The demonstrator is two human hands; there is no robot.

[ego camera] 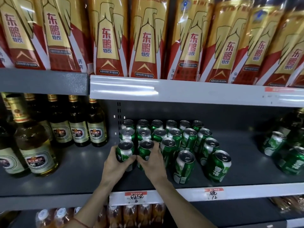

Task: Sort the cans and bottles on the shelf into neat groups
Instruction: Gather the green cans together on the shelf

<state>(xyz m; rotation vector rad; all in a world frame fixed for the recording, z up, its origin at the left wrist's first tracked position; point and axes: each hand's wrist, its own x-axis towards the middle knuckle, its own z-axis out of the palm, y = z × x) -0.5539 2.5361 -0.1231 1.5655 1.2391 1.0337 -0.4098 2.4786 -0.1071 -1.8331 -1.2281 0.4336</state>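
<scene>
The shelf is carrying everything in play, a dark deck with a pale price rail running along its front edge. Above it, gold packs are filling the upper tier edge to edge. At the left of the shelf, bottles are standing upright in rows, the nearest bottle looming large at the front. The cans are sitting in the middle of the shelf, packed in close rows toward the back and loosening toward the front right, where 2 cans are standing apart from the block. More cans are clustering at the far right, well apart from the main group. At the block's front left corner, the left hand is gripping the left can, fingers curled around its side. Just beside it, the right hand is gripping the right can the same way, thumb across the front. Both cans are standing upright on the deck, side by side, and the thumbs are almost meeting between them.
</scene>
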